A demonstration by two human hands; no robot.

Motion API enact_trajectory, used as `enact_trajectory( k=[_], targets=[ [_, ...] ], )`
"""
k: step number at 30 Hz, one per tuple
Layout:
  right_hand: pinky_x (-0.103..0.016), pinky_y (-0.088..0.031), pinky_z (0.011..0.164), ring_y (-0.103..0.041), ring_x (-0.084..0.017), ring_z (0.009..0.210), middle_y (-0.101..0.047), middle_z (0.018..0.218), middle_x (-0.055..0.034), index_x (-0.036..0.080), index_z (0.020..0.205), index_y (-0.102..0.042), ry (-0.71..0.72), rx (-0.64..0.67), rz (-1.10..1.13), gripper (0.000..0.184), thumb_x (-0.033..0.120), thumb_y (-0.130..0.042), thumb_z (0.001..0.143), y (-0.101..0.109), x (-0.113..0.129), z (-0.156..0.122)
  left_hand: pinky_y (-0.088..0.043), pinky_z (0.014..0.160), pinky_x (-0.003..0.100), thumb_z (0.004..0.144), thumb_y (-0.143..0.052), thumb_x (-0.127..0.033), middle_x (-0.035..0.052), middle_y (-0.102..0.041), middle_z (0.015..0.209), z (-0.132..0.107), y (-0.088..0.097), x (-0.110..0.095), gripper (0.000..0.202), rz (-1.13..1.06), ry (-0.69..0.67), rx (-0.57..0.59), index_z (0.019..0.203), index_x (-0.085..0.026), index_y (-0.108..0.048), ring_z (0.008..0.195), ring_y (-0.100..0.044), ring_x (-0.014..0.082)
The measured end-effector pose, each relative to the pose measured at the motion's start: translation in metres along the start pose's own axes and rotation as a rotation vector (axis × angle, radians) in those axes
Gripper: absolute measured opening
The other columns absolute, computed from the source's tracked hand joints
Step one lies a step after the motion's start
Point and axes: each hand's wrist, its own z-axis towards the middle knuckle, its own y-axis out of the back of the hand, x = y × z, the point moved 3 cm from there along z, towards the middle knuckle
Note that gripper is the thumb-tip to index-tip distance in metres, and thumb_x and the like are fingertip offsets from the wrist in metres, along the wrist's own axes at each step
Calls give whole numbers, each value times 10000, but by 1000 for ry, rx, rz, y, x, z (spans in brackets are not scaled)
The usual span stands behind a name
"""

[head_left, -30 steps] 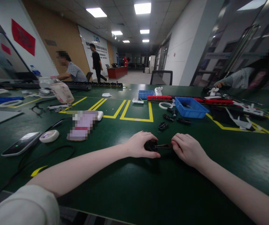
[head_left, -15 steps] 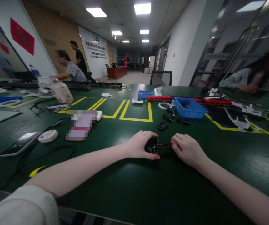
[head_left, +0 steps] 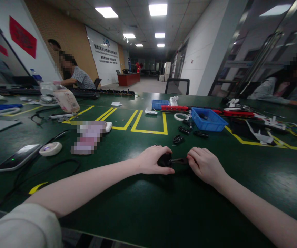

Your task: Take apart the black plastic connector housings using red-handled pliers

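Nearest the camera, on the dark green table [head_left: 148, 213], the left hand [head_left: 152, 160] curls narrowly around the rounded body of a black part [head_left: 166, 160], thumb underneath and fingers [head_left: 161, 150] closed over the top. The right hand [head_left: 205, 165] pinches the thin stem at the part's other end with closed fingertips, the remaining fingers folded. The part lies just above the table between the two hands, its long axis running left to right, rounded end to the left and stem to the right. Any marking on it is too small to read.

Beyond lie loose black pieces [head_left: 178, 139], then a blue bin [head_left: 206, 119] and yellow tape lines [head_left: 148, 131]. Farthest off, the lettering on a white wall sign [head_left: 107, 57] is too small to read.
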Motion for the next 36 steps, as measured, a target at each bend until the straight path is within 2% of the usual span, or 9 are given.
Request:
enact_trajectory(
  k=[13,18,23,29,36],
  targets=[
    [-299,-374,624,-522,-159,657,-613,756,-62,162,766,-577,-22,16,32,328,269,-325,945,0,1,0,-451,841,365,761,-642,-548,79,-651,1001,-1,-2,1,529,10,-17,-12,1100,-156,-537,894,-612,232],
    [-289,-367,599,-518,-150,635,-608,742,-50,171,757,-574,-48,34,58,324,274,-330,943,-1,-1,1,-457,850,370,708,-702,-542,106,-635,1077,-1,-1,-1,644,-9,6,-29,1163,-128,-512,946,-602,247],
    [-283,-362,583,-508,-142,613,-600,728,-44,180,742,-555,-84,35,74,318,282,-330,943,-1,-5,2,-431,906,396,669,-733,-558,108,-603,1150,-2,-2,-4,752,28,-59,-19,1236,-142,-467,999,-587,262],
    [-286,-364,583,-507,-144,612,-599,722,-43,188,730,-541,-92,32,109,314,286,-327,939,0,-3,2,-418,923,396,719,-699,-543,93,-605,1163,-3,0,-3,677,1,-30,-30,1236,-171,-468,1028,-578,264],
    [-279,-366,579,-500,-145,606,-589,714,-38,196,719,-518,-127,47,148,317,287,-308,939,4,-1,2,-426,920,399,780,-654,-484,92,-597,1151,-4,3,-5,592,-25,-21,-27,1231,-155,-457,1025,-564,255]
  ],
)
